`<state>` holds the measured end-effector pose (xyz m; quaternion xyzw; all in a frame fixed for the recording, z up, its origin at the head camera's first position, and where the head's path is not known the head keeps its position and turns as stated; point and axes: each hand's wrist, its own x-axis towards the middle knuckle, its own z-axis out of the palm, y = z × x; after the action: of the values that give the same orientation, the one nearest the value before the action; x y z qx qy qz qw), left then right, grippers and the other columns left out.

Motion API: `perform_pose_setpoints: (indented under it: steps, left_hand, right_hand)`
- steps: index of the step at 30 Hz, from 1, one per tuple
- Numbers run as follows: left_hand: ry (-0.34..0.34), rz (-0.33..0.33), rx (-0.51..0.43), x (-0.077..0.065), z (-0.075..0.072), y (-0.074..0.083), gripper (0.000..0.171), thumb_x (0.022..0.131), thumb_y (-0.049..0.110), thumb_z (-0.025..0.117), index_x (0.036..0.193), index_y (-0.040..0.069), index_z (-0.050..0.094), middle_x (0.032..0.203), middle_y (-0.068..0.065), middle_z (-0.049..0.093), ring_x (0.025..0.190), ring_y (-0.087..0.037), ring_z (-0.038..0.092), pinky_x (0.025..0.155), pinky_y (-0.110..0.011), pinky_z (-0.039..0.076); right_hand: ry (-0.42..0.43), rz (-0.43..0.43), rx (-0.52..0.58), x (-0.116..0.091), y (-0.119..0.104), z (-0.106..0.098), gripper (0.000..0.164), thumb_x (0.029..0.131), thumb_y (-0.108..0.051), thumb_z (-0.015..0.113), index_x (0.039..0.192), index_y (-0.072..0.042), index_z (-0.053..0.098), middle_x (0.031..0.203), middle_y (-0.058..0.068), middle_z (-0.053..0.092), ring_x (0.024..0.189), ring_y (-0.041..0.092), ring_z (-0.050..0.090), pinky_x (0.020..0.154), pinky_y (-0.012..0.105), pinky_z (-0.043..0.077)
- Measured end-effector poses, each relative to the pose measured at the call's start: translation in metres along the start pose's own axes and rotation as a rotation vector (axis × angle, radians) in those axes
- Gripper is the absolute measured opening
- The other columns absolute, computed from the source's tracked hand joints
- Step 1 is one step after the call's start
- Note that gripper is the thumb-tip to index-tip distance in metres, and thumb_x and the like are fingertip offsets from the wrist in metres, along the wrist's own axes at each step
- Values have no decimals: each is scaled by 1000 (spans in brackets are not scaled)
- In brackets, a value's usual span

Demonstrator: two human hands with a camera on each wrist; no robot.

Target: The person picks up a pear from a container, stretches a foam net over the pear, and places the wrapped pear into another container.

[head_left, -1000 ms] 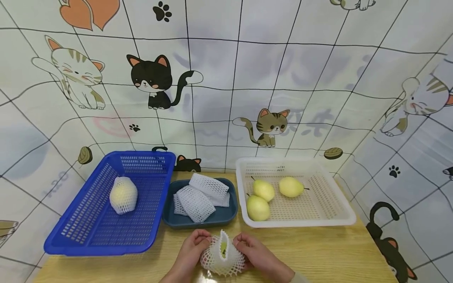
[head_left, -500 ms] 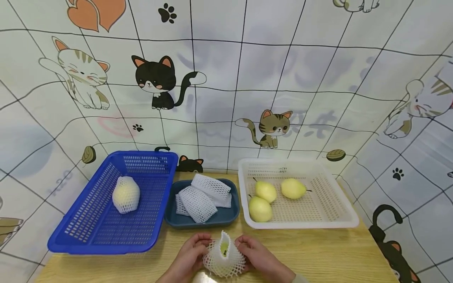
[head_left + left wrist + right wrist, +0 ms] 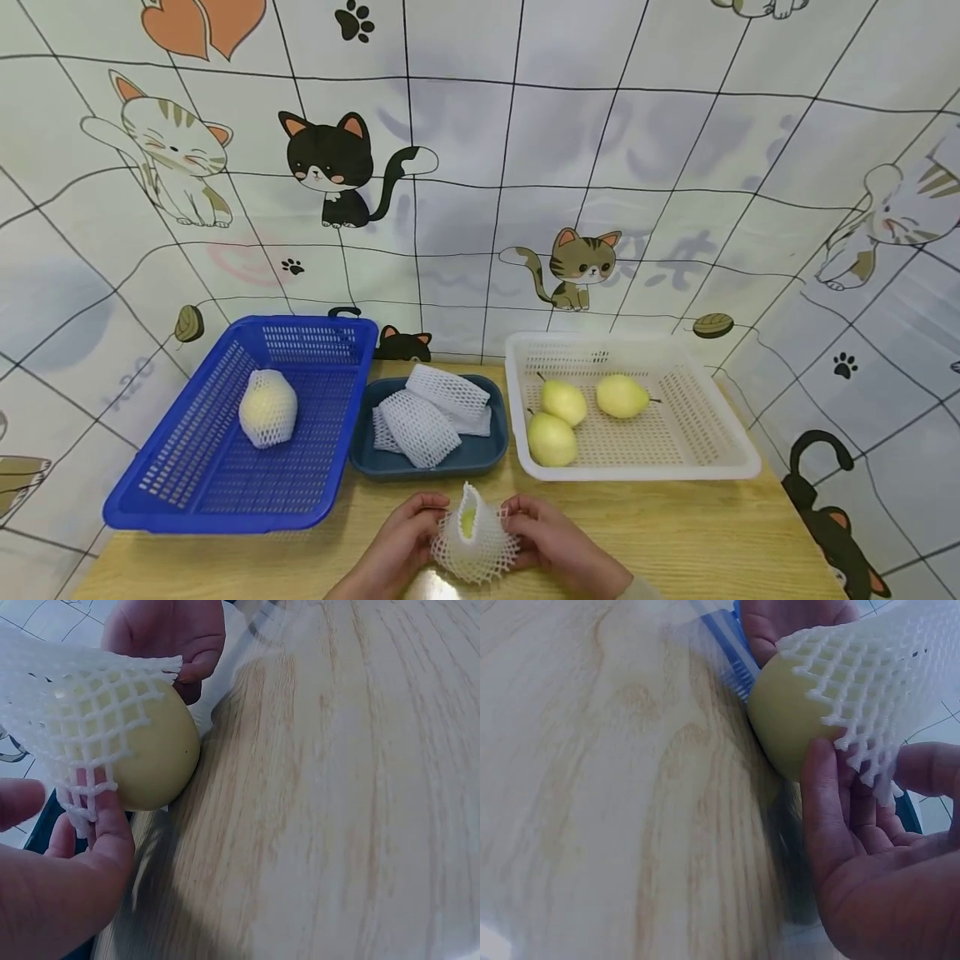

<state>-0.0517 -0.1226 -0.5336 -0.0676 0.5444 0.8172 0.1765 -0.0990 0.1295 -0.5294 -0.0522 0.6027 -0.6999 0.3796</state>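
Note:
Near the front of the table a white foam net sleeve (image 3: 486, 548) covers the upper part of a yellow-green pear (image 3: 166, 761). Green shows through the slit at the sleeve's pointed top. On one side my left hand (image 3: 405, 533) holds the sleeve's edge, its fingers under the mesh beside the pear. My right hand (image 3: 546, 535) grips the opposite edge between thumb and fingers; one fingertip touches the bare skin of the pear (image 3: 776, 712) in the right wrist view. The pear's lower part is bare, close over the wooden table (image 3: 675, 533).
At the left a blue basket (image 3: 225, 521) holds one net-covered pear (image 3: 268, 408). A dark teal tray (image 3: 427, 473) with several flat foam nets (image 3: 422, 427) stands in the middle. To the right, a white basket (image 3: 637, 472) contains three bare pears (image 3: 552, 439). A cat-printed sheet (image 3: 480, 167) rises behind.
The sleeve's top has shifted slightly left and up, and the dark stem spot in its slit no longer shows. Both hands keep their hold on the sleeve.

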Motion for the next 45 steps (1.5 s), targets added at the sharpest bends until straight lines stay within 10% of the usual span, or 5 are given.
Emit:
perform_pose_setpoints:
  steps: [11,36,45]
  left_hand:
    - [-80,41,143,-2,-9,0,63,74,-11,60,135,-14,43,117,-10,58,104,-17,55,81,-27,52]
    - [-49,70,458,0,-10,0,51,74,-12,59,125,-13,51,93,-6,64,83,-17,60,71,-26,50]
    - [-54,98,510,3,-10,4,50,74,-12,62,123,-12,53,88,-4,63,80,-18,59,68,-25,50]
  right_hand:
    - [-61,-37,-50,-2,-3,-5,19,106,-12,54,118,2,53,106,8,61,94,18,63,78,30,59]
    - [57,-191,-630,8,-3,3,11,98,-2,54,108,1,58,77,2,58,64,11,57,54,21,50]
    - [47,-154,-634,11,-8,2,10,100,-3,54,107,2,59,77,4,58,64,14,56,54,22,48]
